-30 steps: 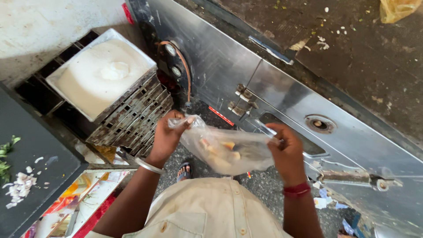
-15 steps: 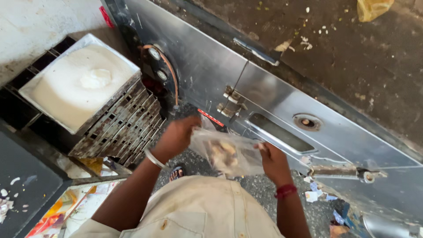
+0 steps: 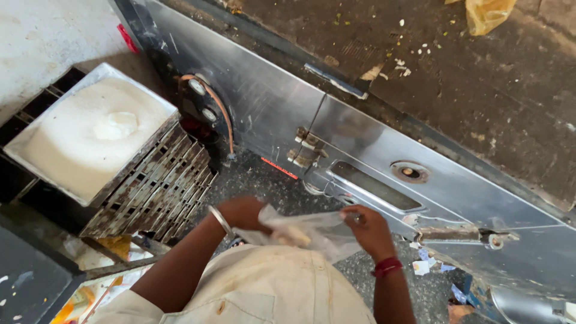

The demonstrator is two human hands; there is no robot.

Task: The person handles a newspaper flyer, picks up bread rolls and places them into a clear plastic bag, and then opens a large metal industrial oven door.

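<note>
Both hands meet low in the head view, just above the pale cream shirt (image 3: pixel 264 288) that fills the 6 o'clock edge. The left hand (image 3: pixel 243 213), with a thin metal bangle (image 3: pixel 221 221) on its wrist, is closed on the left end of a clear plastic bag (image 3: pixel 312 233); the right hand (image 3: pixel 369 231), with a red band (image 3: pixel 388 266) at the wrist, pinches the bag's right end between fingers and thumb. The bag hangs stretched between them, crumpled, with a few pale yellowish pieces (image 3: pixel 292 236) showing through it near the left hand. What those pieces are cannot be told. Beyond the bag, towards 12 and 1 o'clock, stands a steel cabinet front (image 3: pixel 258 102) with a hinge (image 3: pixel 303 150), a recessed handle (image 3: pixel 369 186) and a round lock (image 3: pixel 409 173); it slants from upper left to lower right and closes off the space ahead of the hands. Above it lies a dark, grimy counter top (image 3: pixel 480 90) strewn with crumbs, with a yellow bag (image 3: pixel 489 13) at the top edge. At 10 o'clock a square metal tray of white batter (image 3: pixel 90 135) rests on a stack of wire racks (image 3: pixel 162 192). A copper-coloured tube (image 3: pixel 219 111) curves past two gauges on the cabinet's left end. Scraps of paper (image 3: pixel 429 264) lie on the speckled floor (image 3: pixel 264 180) at 4 o'clock, just beside the right forearm.
</note>
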